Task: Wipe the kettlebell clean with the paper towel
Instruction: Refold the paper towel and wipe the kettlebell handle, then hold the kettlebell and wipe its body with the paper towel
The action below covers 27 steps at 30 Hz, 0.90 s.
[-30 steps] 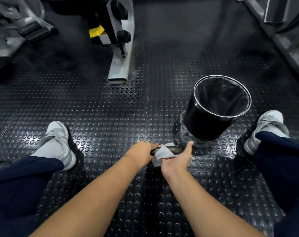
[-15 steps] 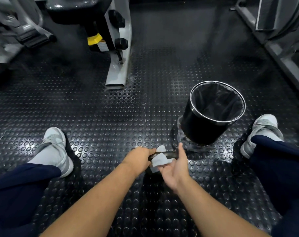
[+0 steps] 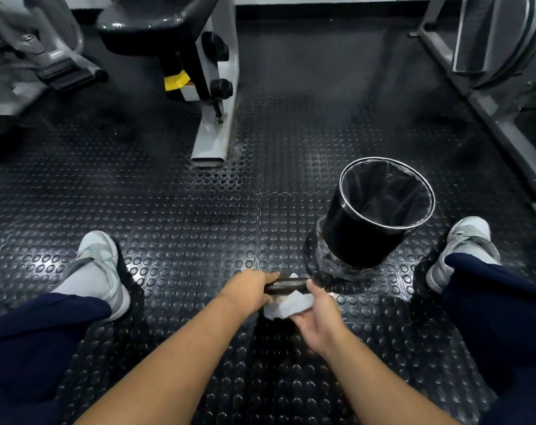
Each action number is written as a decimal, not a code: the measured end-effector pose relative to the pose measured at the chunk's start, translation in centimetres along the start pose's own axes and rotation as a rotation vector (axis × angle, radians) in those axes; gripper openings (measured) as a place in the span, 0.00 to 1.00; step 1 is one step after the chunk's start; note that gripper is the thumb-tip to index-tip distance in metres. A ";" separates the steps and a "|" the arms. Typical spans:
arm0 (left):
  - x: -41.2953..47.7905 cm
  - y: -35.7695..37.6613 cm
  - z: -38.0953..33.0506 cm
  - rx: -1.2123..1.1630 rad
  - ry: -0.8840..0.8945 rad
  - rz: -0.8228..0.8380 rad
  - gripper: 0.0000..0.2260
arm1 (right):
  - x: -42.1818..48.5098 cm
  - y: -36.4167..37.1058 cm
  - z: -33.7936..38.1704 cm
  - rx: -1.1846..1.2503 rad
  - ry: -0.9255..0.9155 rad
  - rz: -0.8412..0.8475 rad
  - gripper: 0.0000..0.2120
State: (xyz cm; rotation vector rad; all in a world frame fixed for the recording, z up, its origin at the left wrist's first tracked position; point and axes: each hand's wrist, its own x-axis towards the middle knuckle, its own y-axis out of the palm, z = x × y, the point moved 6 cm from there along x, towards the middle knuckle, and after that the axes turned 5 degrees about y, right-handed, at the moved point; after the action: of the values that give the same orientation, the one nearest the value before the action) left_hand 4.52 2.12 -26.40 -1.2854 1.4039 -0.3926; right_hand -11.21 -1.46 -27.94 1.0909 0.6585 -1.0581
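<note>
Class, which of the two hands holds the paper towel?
The right hand holds the paper towel; the left hand grips the kettlebell handle instead.

Your view is dim, with light coming from above — the bumps on the rubber floor [image 3: 174,228] shine white near your feet. Dark shadows sit beside each shoe [image 3: 98,265] and under your arms [image 3: 174,363]. The paper towel [image 3: 288,303] is the brightest spot. The rim of the bin [image 3: 361,237] glints. The machines [image 3: 30,56] at top left look blurry — and straight lines bend at the edges.
</note>
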 end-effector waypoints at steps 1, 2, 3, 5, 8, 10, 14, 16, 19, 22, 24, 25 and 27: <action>-0.2 0.0 0.0 -0.026 0.018 0.001 0.33 | -0.1 -0.5 0.2 -0.065 0.021 -0.034 0.17; -0.5 -0.1 0.0 -0.052 0.051 -0.003 0.34 | -0.3 -1.1 0.6 -0.142 0.041 -0.069 0.15; -0.9 -0.3 0.1 -0.090 0.075 -0.004 0.35 | -0.6 -1.4 1.1 -0.221 0.051 -0.077 0.14; -2.1 -0.8 0.8 -0.319 0.072 -0.046 0.31 | -1.4 -1.0 2.3 -0.357 0.052 -0.038 0.13; -4.5 -1.4 1.4 -1.070 -0.098 -0.212 0.26 | -2.7 1.5 3.6 -0.385 0.052 0.123 0.16; -5.8 -0.4 0.3 -1.584 -0.238 -0.114 0.34 | -3.9 4.2 4.0 -0.323 0.086 0.274 0.16; -6.8 -0.7 -1.7 -1.936 -0.163 0.100 0.48 | -4.3 7.5 4.4 -0.322 0.102 0.384 0.19; -7.1 -1.3 -1.8 -1.942 -0.065 0.160 0.48 | -4.3 8.3 4.4 -0.418 0.116 0.427 0.20; -7.5 -2.1 -1.6 -1.952 0.043 0.211 0.47 | -4.4 9.4 5.3 -0.591 0.141 0.511 0.22; -7.5 -3.1 0.4 -1.802 0.048 0.081 0.34 | -4.2 10.6 7.0 -0.829 0.077 0.545 0.21; -7.7 -5.0 1.5 -1.638 0.043 0.013 0.27 | -3.8 11.7 9.2 -1.007 -0.128 0.485 0.15; -7.8 -6.2 2.1 -1.554 0.025 -0.044 0.22 | -3.6 12.0 10.5 -1.085 -0.253 0.421 0.11; -7.8 -9.0 3.3 -1.324 -0.036 -0.233 0.15 | -3.1 11.7 12.8 -1.278 -0.504 0.248 0.09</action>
State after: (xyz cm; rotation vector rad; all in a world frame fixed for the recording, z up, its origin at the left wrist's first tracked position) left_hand 9.72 6.95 -16.24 -2.4864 1.4816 0.5432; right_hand -2.37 -11.29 -16.26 -0.2092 0.5924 -0.4589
